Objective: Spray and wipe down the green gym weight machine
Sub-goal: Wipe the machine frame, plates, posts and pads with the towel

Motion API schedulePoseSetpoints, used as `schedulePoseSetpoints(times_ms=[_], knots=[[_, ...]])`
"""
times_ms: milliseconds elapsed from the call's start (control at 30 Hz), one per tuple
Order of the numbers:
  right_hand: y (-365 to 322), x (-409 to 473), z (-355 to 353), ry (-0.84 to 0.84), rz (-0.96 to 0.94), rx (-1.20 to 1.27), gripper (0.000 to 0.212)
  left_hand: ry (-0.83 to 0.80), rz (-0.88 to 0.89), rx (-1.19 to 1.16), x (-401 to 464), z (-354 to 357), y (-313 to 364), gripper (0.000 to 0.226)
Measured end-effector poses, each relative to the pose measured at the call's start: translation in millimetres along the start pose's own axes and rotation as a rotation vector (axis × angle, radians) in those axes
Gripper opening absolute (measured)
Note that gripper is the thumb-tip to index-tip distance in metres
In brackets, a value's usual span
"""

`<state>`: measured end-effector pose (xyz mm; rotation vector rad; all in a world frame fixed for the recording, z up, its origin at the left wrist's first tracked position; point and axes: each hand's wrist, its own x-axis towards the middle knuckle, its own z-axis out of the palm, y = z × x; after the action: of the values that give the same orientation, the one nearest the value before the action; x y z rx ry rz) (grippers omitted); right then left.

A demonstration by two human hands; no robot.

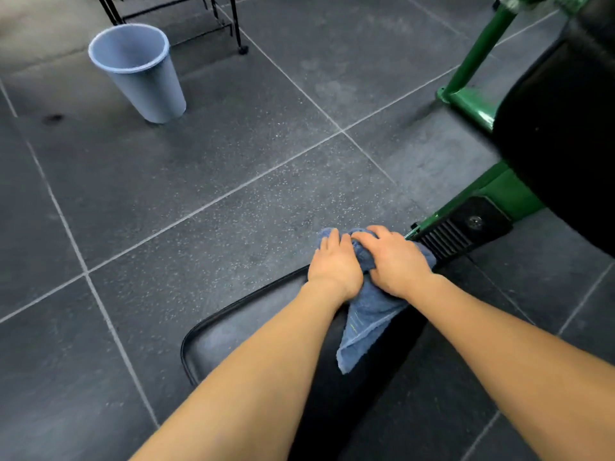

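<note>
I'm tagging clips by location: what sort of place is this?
Most likely a gym. A green weight machine frame with black padding stands on speckled rubber floor tiles, and both hands press a blue towel at its base.

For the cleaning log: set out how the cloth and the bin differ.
The cloth is soft, crumpled and gripped by both hands, left and right; the bin is rigid, stands upright and is untouched. The cloth is darker blue, the bin paler. Both are blue.
</note>
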<state>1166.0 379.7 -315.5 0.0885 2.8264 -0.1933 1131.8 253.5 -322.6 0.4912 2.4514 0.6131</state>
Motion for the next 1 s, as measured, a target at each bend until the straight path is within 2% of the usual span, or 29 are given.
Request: schedulePoseSetpoints(times_ms=[133, 333, 467, 667, 833, 900, 1000], knots=[[19, -35, 20, 0.052, 0.18, 0.09, 0.06, -0.046, 0.152, 0.144, -9, 20, 20, 0.068], [-25, -91, 28, 0.079, 0.344, 0.04, 0.061, -0.085, 0.281, 0.173, -52, 28, 6, 0.058], [-65, -132, 37, 0.037, 0.349, 0.034, 0.06, -0.083, 0.315, 0.141, -102, 35, -21, 0.058], [-139, -181, 61, -0.015, 0.26, 0.05, 0.062, -0.102, 0.274, 0.157, -187, 31, -78, 0.054], [-192, -211, 53, -0.112, 0.202, 0.074, 0.056, -0.177, 0.163, 0.175, -246, 19, -108, 0.055], [-204, -223, 47, -0.243, 0.149, 0.092, 0.058, -0.246, 0.117, 0.215, -267, 6, -111, 0.055], [-213, -228, 27, -0.306, 0.09, 0.138, 0.056, -0.324, 0.066, 0.323, -285, -19, -111, 0.04]])
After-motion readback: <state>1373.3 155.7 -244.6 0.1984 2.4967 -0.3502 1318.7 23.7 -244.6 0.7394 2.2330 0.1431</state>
